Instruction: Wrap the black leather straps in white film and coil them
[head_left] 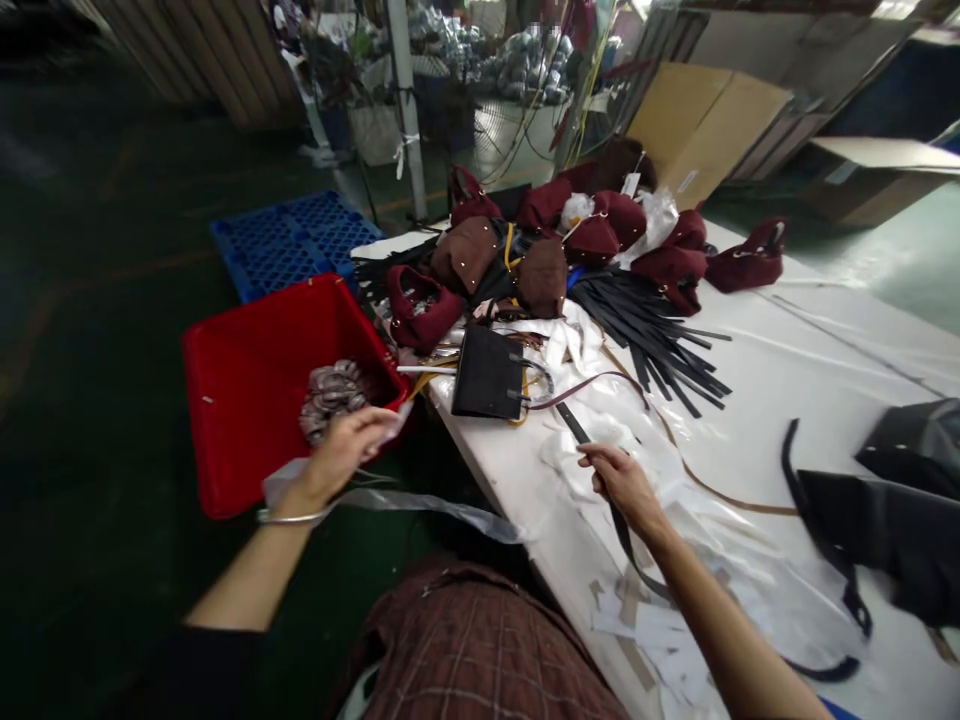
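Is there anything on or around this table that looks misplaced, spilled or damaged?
No clear damage or spill, but it looks untidy: a clear plastic strip trails off the near edge of the table toward the left wrist, and pale scraps lie scattered loose.

"Bright light breaks in along the top edge, and the floor [900,250] gleams at upper right!"
"But the left side sinks into murky gloom!"
"Mid-right, the white tabletop [840,360] catches a pale sheen, clear plastic sheeting [750,570] glinting below it."
"Blur smears the black bag [892,530] at the right edge, the left hand [341,455] looks soft, and the lens stretches the outer frame!"
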